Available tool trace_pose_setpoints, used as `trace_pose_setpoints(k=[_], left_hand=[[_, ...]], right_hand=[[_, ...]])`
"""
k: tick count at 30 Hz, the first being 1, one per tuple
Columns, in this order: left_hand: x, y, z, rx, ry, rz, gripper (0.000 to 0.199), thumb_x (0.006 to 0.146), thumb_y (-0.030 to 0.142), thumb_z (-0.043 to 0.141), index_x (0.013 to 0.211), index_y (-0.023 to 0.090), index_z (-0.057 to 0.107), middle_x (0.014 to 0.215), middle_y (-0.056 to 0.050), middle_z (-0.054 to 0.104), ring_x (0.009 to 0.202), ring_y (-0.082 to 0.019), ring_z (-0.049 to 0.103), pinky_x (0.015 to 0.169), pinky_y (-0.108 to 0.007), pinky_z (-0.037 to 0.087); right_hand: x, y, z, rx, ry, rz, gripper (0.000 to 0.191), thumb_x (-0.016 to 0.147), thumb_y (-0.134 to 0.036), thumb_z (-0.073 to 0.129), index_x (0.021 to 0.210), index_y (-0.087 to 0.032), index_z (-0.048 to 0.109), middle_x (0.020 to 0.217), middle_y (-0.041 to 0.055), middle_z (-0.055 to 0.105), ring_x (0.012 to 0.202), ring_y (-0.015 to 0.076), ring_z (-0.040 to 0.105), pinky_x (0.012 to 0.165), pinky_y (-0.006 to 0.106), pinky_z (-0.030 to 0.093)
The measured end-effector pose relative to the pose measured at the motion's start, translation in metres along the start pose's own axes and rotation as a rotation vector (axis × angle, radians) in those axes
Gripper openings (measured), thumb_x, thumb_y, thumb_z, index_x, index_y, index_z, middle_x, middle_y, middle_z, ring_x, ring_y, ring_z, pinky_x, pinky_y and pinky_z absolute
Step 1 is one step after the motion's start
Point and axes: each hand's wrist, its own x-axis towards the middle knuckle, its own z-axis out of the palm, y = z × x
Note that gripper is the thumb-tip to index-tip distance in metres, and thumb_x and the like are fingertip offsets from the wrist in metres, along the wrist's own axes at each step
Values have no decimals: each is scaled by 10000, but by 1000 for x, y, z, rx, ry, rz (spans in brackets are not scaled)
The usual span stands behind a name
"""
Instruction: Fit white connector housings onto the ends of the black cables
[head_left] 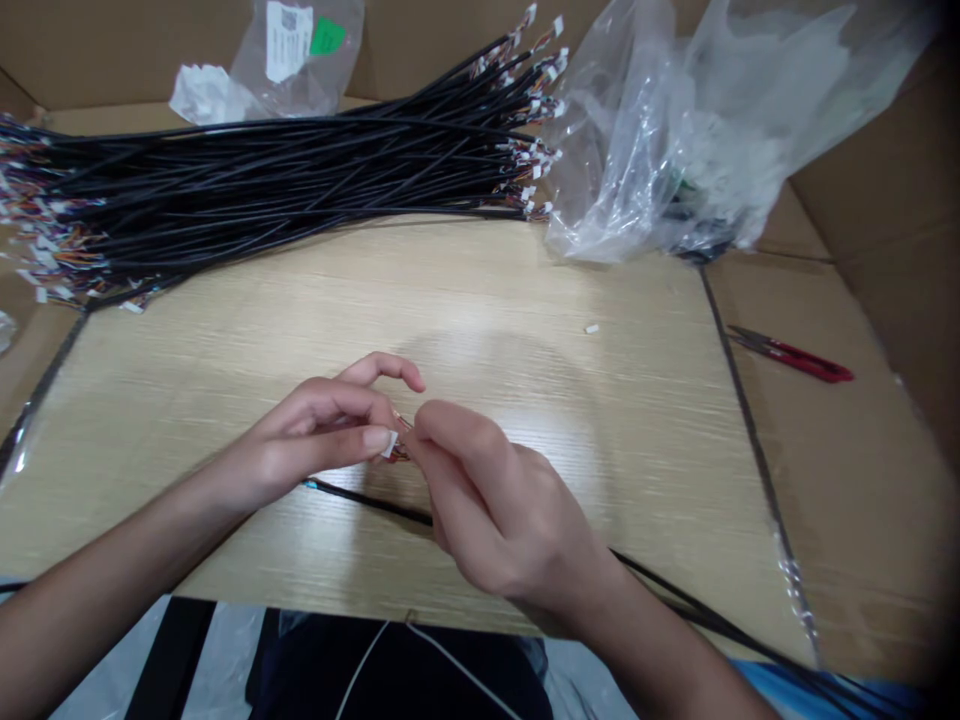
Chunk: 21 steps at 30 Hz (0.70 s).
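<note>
My left hand (330, 425) pinches a small white connector (389, 444) between thumb and forefinger, its other fingers partly curled above. Thin coloured wires (402, 452) run from the connector toward my right hand (495, 490), whose thumb and forefinger are pressed together on them. The fingertips of the right hand hide part of the wires. Below both hands a black cable (375, 499) lies across the table, with a light-blue mark near its left end; it passes under the right hand and continues to the lower right.
A large bundle of black cables (300, 180) with white connectors lies along the back. Clear plastic bags (630, 150) sit at the back right. Red-handled thread snips (795, 354) rest on the cardboard at right. A tiny white piece (592, 329) lies on the wooden table (637, 430).
</note>
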Motion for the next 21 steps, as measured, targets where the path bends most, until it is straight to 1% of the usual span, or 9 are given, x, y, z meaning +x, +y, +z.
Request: trace_pose_setpoints(k=[3, 5, 9, 11, 13, 14, 16, 19, 21], left_hand=[[1, -1, -1, 1, -11, -13, 316, 833, 406, 657, 725, 111, 698, 1060, -90, 539, 928, -130, 492, 730, -201, 407], [1, -1, -2, -1, -25, -18, 310, 833, 403, 654, 742, 112, 704, 1054, -92, 540, 918, -130, 501, 749, -211, 421], [1, -1, -2, 4, -27, 2, 289, 843, 371, 641, 737, 108, 694, 1072, -88, 542, 967, -140, 525, 823, -228, 431], [1, 0, -2, 30, -21, 16, 302, 856, 364, 629, 704, 106, 663, 1048, -83, 552, 999, -145, 526, 852, -230, 425], [1, 0, -2, 103, -18, 56, 319, 876, 368, 612, 691, 110, 640, 1019, -84, 560, 1067, -162, 513, 864, -229, 423], [1, 1, -2, 156, -6, 86, 315, 886, 369, 602, 705, 115, 646, 1025, -87, 562, 1118, -175, 497, 865, -229, 423], [1, 1, -2, 279, 38, 152, 287, 901, 361, 588, 752, 132, 676, 1054, -87, 568, 1190, -188, 458, 853, -228, 421], [1, 0, -1, 420, 118, 221, 250, 913, 336, 581, 787, 158, 702, 1025, -66, 590, 1172, -165, 458, 875, -231, 411], [1, -1, 0, 458, 140, 236, 253, 914, 332, 582, 767, 165, 700, 1020, -54, 598, 1150, -152, 466, 901, -234, 402]], right_hand=[[0, -1, -1, 53, -28, 18, 232, 961, -80, 348, 1150, -205, 400, 658, -40, 535, 468, 95, 514, 384, 228, 391], [1, -1, -1, 55, -31, 16, 239, 961, -77, 348, 1153, -208, 403, 640, -46, 519, 461, 97, 503, 386, 229, 390], [0, 3, 2, 1, -15, -23, 214, 970, -80, 354, 1156, -154, 428, 791, 19, 614, 585, 116, 575, 414, 244, 418], [-2, 6, 4, -44, 27, -51, 185, 958, -70, 409, 1125, -121, 470, 911, 64, 625, 717, 129, 608, 493, 245, 468], [-3, 9, 6, -55, 95, -37, 150, 924, -48, 483, 1048, -124, 522, 1014, 87, 593, 853, 139, 597, 602, 237, 508], [-3, 10, 7, -27, 127, -8, 132, 911, -45, 509, 1003, -134, 540, 1040, 88, 570, 887, 139, 580, 635, 233, 519], [-3, 11, 7, 82, 162, 76, 100, 905, -61, 528, 936, -152, 557, 1046, 85, 531, 900, 136, 551, 625, 224, 529], [-1, 10, 6, 276, 153, 205, 81, 912, -98, 534, 900, -161, 584, 1003, 77, 502, 860, 132, 544, 533, 189, 518], [1, 10, 5, 388, 130, 274, 78, 907, -114, 543, 911, -152, 611, 997, 72, 491, 782, 105, 546, 475, 159, 500]])
